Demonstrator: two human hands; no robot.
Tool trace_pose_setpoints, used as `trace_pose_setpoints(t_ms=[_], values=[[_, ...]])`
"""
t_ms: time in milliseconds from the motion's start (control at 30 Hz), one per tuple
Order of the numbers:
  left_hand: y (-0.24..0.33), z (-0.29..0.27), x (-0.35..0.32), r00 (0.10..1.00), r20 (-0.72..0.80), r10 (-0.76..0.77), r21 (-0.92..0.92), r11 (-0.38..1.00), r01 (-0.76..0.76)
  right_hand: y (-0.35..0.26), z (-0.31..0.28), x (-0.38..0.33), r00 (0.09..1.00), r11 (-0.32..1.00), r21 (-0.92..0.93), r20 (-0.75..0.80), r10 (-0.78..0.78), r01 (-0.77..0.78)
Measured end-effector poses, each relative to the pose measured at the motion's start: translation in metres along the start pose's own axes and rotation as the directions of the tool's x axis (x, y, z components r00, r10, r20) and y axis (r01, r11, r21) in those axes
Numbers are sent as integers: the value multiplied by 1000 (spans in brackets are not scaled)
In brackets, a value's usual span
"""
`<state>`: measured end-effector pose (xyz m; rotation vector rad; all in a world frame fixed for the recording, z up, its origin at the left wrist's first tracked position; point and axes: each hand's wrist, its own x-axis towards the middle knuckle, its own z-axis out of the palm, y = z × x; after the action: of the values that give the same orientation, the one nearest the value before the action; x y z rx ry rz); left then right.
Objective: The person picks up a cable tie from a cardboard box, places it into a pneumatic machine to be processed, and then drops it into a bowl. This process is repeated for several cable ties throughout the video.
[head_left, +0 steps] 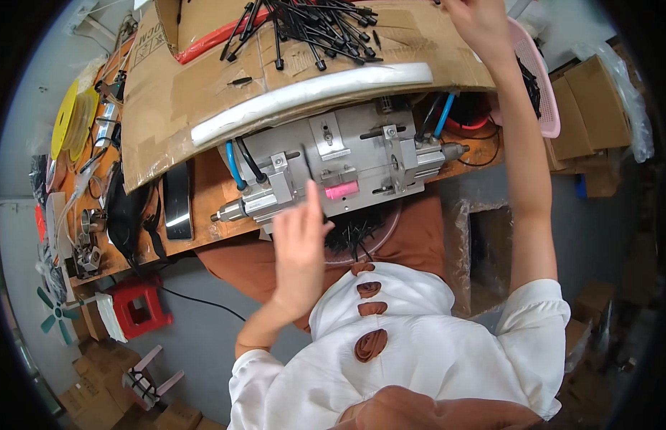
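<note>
My left hand (298, 251) is raised in front of a metal fixture (354, 154), its index finger pointing up and the other fingers loosely apart. Just above that fingertip is a thin black piece (307, 162), blurred; I see no grip on it. A bright pink cylinder (341, 190) sits at the fixture's front edge, right of the finger. My right hand (480, 25) reaches over the far right of the cardboard (448, 50). Its fingertips are pinched together at the picture's top edge; a dark bit shows there, too small to name.
Black rods with thicker ends (311, 32) lie heaped on the cardboard, behind a white foam strip (311, 97). A pink basket (548, 93) stands at right. On my lap, a clear bowl (394, 229) holds black pieces. A phone (178, 204) and yellow spool (64, 118) are at left.
</note>
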<state>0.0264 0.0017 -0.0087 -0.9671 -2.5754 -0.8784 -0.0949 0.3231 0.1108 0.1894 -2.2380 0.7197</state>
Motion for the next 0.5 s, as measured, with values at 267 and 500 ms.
trace_pose_setpoints(t_ms=[267, 500], values=[[22, 48, -22, 993, 116, -31, 257, 966, 0, -31, -28, -69, 830, 590, 625, 178, 529, -510], [24, 51, -12, 987, 161, -23, 284, 959, -24, -34, -45, -104, 881, 466, 810, 125, 456, -356]])
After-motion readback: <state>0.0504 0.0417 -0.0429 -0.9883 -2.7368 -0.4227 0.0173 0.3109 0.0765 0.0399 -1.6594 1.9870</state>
